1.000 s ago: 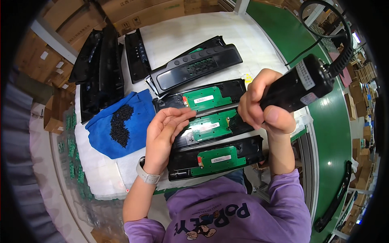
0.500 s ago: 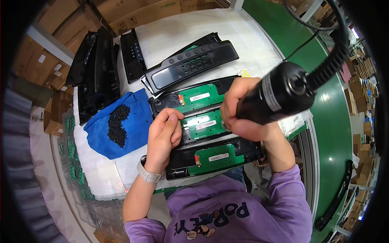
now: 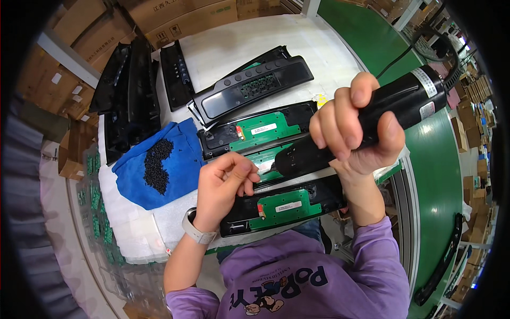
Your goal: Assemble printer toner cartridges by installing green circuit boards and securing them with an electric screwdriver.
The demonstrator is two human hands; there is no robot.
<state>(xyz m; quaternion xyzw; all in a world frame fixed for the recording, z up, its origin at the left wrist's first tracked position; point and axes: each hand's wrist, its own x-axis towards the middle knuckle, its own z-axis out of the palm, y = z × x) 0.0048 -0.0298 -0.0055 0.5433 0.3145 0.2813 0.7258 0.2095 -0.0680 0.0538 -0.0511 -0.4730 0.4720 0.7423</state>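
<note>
My right hand is wrapped round a black electric screwdriver, which leans with its nose toward my left hand. Thumb and fingers pinched, my left hand is at the screwdriver's tip; whatever is between the fingertips is too small to make out. Beneath them lies a middle black panel with a green circuit board, partly covered by the tool and hands. A far panel's green board and a near panel's green board show on either side, each with a red connector and white label.
Small black screws are heaped on a blue cloth at the left. Black panels with buttons lie farther back, and black housings are stacked at the far left. Cardboard boxes stand behind the white-covered table.
My right hand has tilted the screwdriver from steep to slanting, its nose now swung left toward my left hand. My left hand has shifted slightly right and nearer, fingertips meeting the tip.
</note>
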